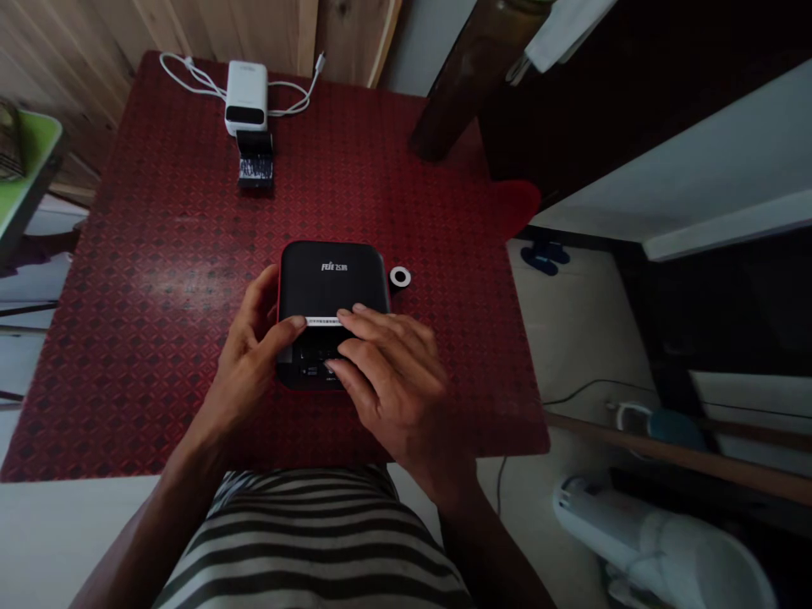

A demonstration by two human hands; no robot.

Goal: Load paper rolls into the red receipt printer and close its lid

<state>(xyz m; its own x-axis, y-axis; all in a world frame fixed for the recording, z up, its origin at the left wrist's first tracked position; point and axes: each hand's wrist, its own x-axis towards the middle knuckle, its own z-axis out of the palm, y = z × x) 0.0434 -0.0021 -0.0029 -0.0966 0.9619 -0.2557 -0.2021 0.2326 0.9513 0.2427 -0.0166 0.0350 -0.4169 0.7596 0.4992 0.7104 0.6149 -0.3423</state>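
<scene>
A black box-shaped device point(333, 283) with a white logo and a white label strip lies on the red patterned table point(158, 279). My left hand point(254, 355) grips its left side, thumb resting on the top near the strip. My right hand point(393, 381) lies over the device's near part, fingers spread across the dark panel, fingertips touching it. A small white ring point(400, 277) sits on the table just right of the device.
At the table's far side stands a white power bank point(245, 96) with white cables point(190, 76), and a small black item point(255, 159) in front of it. A dark post point(457, 85) rises at the far right. White appliance point(634, 524) lies on the floor.
</scene>
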